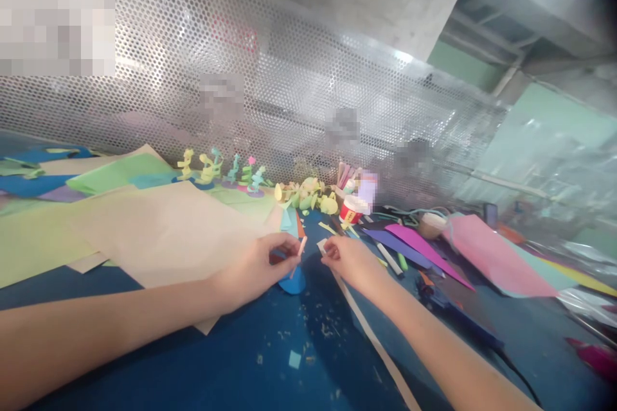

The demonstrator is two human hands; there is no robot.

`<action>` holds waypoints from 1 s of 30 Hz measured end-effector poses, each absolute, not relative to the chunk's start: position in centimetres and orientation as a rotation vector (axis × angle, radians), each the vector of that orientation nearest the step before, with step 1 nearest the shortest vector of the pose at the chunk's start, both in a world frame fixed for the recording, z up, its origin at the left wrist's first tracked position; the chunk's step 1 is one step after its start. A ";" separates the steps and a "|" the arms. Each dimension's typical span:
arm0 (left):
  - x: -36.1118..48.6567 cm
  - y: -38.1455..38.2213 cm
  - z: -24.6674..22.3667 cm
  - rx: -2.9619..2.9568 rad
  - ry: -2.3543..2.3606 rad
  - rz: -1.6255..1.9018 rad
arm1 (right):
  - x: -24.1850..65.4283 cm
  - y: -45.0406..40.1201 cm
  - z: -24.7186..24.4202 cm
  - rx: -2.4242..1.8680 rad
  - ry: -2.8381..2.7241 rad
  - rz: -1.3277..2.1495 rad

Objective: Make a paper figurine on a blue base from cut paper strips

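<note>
Perforated metal screen [284, 77] behind a dark-blue tabletop [231, 366], grey panel [366, 0] above; pale green wall [554, 119] at right

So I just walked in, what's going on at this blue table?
A person's left hand pinches a small pale piece, while the right hand holds a long pale strip near its far end. The two hands are apart. Small colorful figures stand along the back, large sheets lie to the left, and a dark corded tool lies on the right.
</note>
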State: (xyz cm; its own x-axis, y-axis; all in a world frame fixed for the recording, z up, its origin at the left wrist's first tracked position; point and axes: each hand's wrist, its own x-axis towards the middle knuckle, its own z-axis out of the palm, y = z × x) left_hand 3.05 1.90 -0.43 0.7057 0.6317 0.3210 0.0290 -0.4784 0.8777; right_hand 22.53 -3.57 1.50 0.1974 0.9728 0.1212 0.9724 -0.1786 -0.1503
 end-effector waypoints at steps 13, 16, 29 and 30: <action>3.0 1.8 -0.4 1.954 0.523 0.800 | 22.5 -3.8 2.0 -2.304 -1.860 0.061; 3.0 1.8 -0.5 1.947 0.527 0.801 | 23.0 -3.7 1.9 -2.254 -1.903 0.113; 2.9 1.7 -0.1 1.932 0.520 0.810 | 20.5 -4.4 2.3 -2.298 -1.940 -0.082; 2.9 1.7 0.0 1.923 0.509 0.817 | 20.4 -4.5 2.4 -2.309 -1.939 -0.104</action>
